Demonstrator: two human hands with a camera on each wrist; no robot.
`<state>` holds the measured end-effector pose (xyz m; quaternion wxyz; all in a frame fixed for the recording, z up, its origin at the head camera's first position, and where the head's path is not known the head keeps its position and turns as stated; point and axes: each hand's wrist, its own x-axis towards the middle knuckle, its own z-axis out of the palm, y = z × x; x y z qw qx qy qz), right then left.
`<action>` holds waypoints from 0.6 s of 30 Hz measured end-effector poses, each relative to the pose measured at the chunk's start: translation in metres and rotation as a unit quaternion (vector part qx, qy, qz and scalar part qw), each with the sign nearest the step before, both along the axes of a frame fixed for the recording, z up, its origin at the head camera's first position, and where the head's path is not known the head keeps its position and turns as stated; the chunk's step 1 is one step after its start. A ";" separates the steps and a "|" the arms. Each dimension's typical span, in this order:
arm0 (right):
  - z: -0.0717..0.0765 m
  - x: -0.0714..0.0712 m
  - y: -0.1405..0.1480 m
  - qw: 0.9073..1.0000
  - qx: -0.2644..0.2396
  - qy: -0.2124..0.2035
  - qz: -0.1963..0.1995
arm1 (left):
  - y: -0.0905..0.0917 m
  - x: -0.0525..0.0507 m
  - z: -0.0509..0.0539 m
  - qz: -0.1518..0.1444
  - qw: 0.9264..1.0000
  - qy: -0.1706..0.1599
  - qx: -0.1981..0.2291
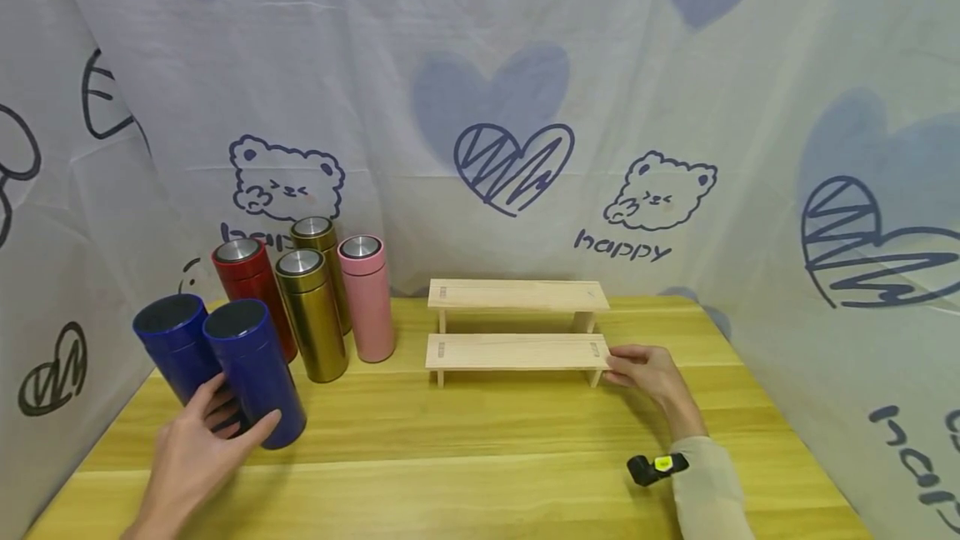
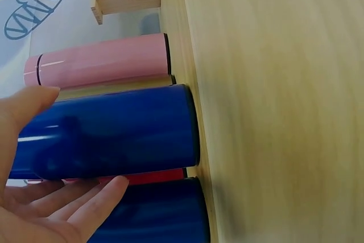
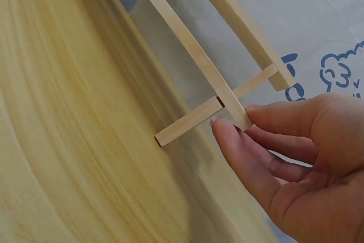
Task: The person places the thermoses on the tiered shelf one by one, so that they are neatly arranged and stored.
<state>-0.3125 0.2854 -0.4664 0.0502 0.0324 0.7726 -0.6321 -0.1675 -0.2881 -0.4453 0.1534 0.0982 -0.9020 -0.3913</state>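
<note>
Two blue thermos bottles with dark tops stand at the left; my left hand (image 1: 197,447) is at the nearer one (image 1: 255,373). Its thumb lies along one side of that bottle, and its nearly straight fingers reach between it and the other blue bottle (image 1: 176,348). In the left wrist view the nearer bottle's base (image 2: 192,126) is at the tabletop; firm contact cannot be told. My right hand (image 1: 648,373) pinches the right end of the lower board of a two-tier wooden shelf (image 1: 517,351), thumb and fingers on opposite faces in the right wrist view.
Behind the blue bottles stand a red bottle (image 1: 251,282), two gold bottles, the front one (image 1: 318,332) nearer me, and a pink bottle (image 1: 367,307). The shelf stands on a wood-grain table (image 1: 450,473). Printed cloth (image 1: 510,90) hangs behind and at both sides.
</note>
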 end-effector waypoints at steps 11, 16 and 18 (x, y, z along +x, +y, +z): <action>-0.001 -0.001 -0.001 1.000 -0.014 -0.011 -0.007 | 0.011 -0.007 -0.001 0.066 0.996 0.028 -0.055; 0.000 0.000 -0.001 1.000 -0.021 -0.016 -0.012 | 0.013 -0.008 -0.001 0.080 0.992 0.042 -0.082; 0.000 0.000 -0.001 1.000 -0.022 -0.016 -0.013 | 0.013 -0.008 -0.001 0.084 0.992 0.047 -0.083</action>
